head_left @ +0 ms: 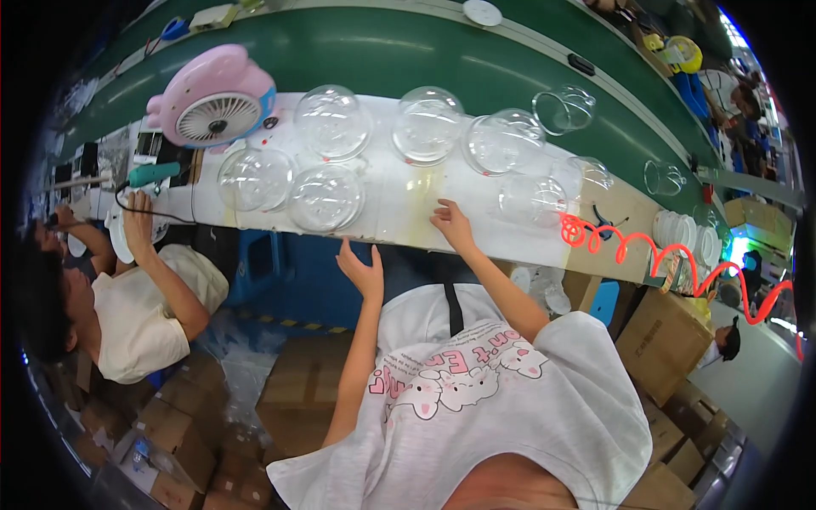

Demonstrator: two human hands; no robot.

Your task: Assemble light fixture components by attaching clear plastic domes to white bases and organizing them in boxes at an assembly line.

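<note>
Closest to me, my white printed shirt fills the lower frame. My left hand (363,270) is open and empty at the tabletop (408,200) edge; my right hand (452,224) rests open on it, holding nothing. Clear plastic domes (326,197) sit in two rows across the frame's middle, seemingly awaiting handling. None is picked up yet.

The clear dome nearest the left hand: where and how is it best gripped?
Probably from above, fingers spread over the rounded top of the clear dome. It sits flat side down on the white table, another dome close beside it. The left hand is empty at the table edge.
</note>
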